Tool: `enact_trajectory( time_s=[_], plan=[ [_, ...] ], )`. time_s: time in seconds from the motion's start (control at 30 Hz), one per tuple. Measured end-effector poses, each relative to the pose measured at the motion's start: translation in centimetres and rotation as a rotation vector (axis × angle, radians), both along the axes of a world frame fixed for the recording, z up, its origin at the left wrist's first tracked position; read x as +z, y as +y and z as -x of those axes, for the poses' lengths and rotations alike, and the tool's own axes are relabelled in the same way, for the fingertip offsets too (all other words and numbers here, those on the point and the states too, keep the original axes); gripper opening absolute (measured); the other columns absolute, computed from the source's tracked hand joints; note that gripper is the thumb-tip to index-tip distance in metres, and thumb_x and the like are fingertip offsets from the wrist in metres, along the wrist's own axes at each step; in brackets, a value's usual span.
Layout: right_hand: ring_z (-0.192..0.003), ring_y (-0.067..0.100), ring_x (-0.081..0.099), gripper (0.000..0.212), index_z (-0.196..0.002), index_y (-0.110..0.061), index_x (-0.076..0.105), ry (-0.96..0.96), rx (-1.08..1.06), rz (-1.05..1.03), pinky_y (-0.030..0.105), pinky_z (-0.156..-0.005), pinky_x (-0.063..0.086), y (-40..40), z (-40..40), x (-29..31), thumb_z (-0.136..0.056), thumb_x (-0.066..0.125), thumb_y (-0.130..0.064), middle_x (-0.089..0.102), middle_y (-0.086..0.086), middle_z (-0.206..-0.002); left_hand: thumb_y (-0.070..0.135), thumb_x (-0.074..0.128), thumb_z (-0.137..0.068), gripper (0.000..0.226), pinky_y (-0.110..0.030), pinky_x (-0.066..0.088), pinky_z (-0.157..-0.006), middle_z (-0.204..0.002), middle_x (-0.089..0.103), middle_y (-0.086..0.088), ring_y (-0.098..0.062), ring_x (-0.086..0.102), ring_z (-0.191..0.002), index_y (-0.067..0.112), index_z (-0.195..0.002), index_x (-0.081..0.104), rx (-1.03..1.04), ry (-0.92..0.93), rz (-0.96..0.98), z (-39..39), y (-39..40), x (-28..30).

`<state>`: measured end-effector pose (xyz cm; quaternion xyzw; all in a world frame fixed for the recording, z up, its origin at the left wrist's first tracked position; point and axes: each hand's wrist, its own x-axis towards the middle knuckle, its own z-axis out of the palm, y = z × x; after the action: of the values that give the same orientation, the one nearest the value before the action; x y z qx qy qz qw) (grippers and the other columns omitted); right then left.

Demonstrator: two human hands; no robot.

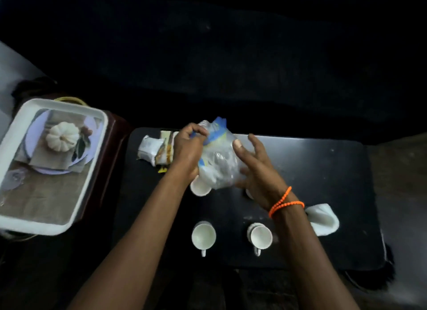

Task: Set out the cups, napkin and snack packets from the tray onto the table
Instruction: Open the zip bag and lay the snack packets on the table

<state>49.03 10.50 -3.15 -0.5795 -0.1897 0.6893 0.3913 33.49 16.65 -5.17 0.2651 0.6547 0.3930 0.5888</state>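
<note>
**White tray looks emptied, last packet in hand**

White tray [16, 134], far left, off the tabletop [323, 171] on a dark stand: nothing loose visible in it, only the printed picture on its floor. Unloading looks done.

Snack packets [154, 151]: a small pile lying at the tabletop's far-left edge, just beside the left hand.

Left hand [188, 152]: fingers [196, 130] curled and pinching the top corner of a clear plastic packet [219, 161] with blue print. The packet is held up above the tabletop, over the far cup [200, 187].

Right hand [258, 171]: fingers spread, thumb against the packet's right side, steadying it rather than gripping.

Cups: four out, it seems. Two near ones, left [203, 237] and right [260, 237], upright, well apart. Two far ones partly hidden under the packet and the right wrist; the second [249, 194] is only a sliver.

Napkin [323, 219]: folded, on the tabletop to the right, behind the right forearm.

Judgement: nearly finished. What's left is to set this packet down, probably with the others.
</note>
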Motion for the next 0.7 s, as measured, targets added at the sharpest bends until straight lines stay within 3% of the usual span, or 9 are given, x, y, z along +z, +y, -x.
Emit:
enact_trajectory(
  time_s=[0.1,0.2,0.27,0.33,0.37,0.43,0.5,0.6,0.7],
  plan=[
    [-0.117,0.036,0.069,0.055,-0.143,-0.019,0.049,0.184,-0.123,0.015,0.054,-0.094,0.057,-0.5,-2.8,0.2,-0.095,0.071,-0.033,0.072,0.012,-0.128,-0.015,0.056,-0.087,0.04,-0.014,0.047,-0.063,-0.067,0.062,0.014,0.006,0.056,-0.062,0.02,-0.066,0.057,-0.361,0.008,-0.154,-5.9,-1.9,0.5],
    [-0.099,0.038,0.067,0.027,-0.118,-0.003,0.065,0.024,-0.344,-0.026,0.047,-0.087,0.056,-1.1,-6.6,0.8,-0.091,0.07,-0.001,0.069,0.024,-0.109,-0.018,0.059,-0.083,0.039,-0.018,0.047,-0.068,-0.064,0.061,0.015,0.004,0.056,-0.063,0.017,-0.068,0.053,-0.628,-0.086,-0.146,-10.0,-2.8,0.8],
    [-0.091,0.034,0.063,0.025,-0.108,-0.002,0.067,-0.094,-0.446,-0.042,0.043,-0.082,0.054,-2.1,-9.1,0.7,-0.087,0.066,0.01,0.066,0.025,-0.101,-0.011,0.06,-0.077,0.024,-0.024,0.051,-0.074,-0.076,0.062,0.0,-0.006,0.059,-0.071,0.011,-0.071,0.053,-0.653,-0.26,-0.072,-12.0,-2.9,1.6],
    [-0.087,0.032,0.063,0.025,-0.103,-0.003,0.068,-0.154,-0.55,-0.029,0.04,-0.077,0.054,-3.2,-11.4,0.6,-0.084,0.067,0.013,0.066,0.021,-0.095,-0.003,0.058,-0.079,0.006,-0.042,0.051,-0.094,-0.097,0.063,-0.014,-0.023,0.061,-0.091,0.002,-0.082,0.058,-0.528,-0.43,0.015,-14.2,-2.9,1.9],
    [-0.085,0.031,0.064,0.024,-0.099,-0.005,0.069,-0.173,-0.591,-0.021,0.039,-0.074,0.054,-3.7,-12.6,0.6,-0.083,0.07,0.012,0.067,0.019,-0.092,0.004,0.059,-0.086,0.012,-0.05,0.047,-0.104,-0.109,0.063,-0.021,-0.033,0.061,-0.103,-0.004,-0.095,0.062,-0.49,-0.46,0.068,-15.4,-2.9,1.9],
    [-0.082,0.031,0.068,0.021,-0.09,-0.011,0.073,-0.204,-0.649,-0.039,0.039,-0.072,0.056,-4.7,-14.6,0.6,-0.08,0.076,0.008,0.071,0.015,-0.088,0.029,0.059,-0.098,0.047,-0.061,0.043,-0.114,-0.132,0.062,-0.031,-0.044,0.061,-0.12,-0.008,-0.127,0.061,-0.638,-0.471,0.211,-17.7,-3.4,1.7],
    [-0.079,0.029,0.071,0.022,-0.086,-0.018,0.077,-0.326,-0.652,-0.098,0.04,-0.075,0.059,-5.8,-16.1,0.3,-0.079,0.08,0.002,0.074,0.011,-0.086,0.043,0.059,-0.099,0.059,-0.06,0.048,-0.111,-0.139,0.063,-0.029,-0.042,0.064,-0.12,0.001,-0.141,0.059,-0.884,-0.457,0.284,-19.7,-4.4,1.2],
    [-0.092,0.021,0.074,0.023,-0.094,-0.026,0.079,-0.749,-0.464,-0.087,0.032,-0.085,0.061,-8.0,-18.7,-0.1,-0.079,0.08,-0.009,0.077,0.001,-0.093,0.02,0.073,-0.094,0.043,-0.058,0.055,-0.104,-0.129,0.07,-0.027,-0.04,0.069,-0.11,0.002,-0.132,0.065,-0.877,-0.397,0.28,-22.7,-6.1,0.1],
    [-0.114,0.017,0.063,0.045,-0.12,-0.024,0.07,-0.962,-0.242,-0.1,-0.004,-0.084,0.039,-11.0,-22.5,0.5,-0.078,0.08,-0.01,0.061,-0.003,-0.118,0.0,0.073,-0.084,0.022,-0.043,0.062,-0.081,-0.093,0.078,-0.01,-0.03,0.072,-0.086,0.013,-0.101,0.073,-0.818,-0.233,0.2,-26.2,-7.6,-0.9]
  ],
)
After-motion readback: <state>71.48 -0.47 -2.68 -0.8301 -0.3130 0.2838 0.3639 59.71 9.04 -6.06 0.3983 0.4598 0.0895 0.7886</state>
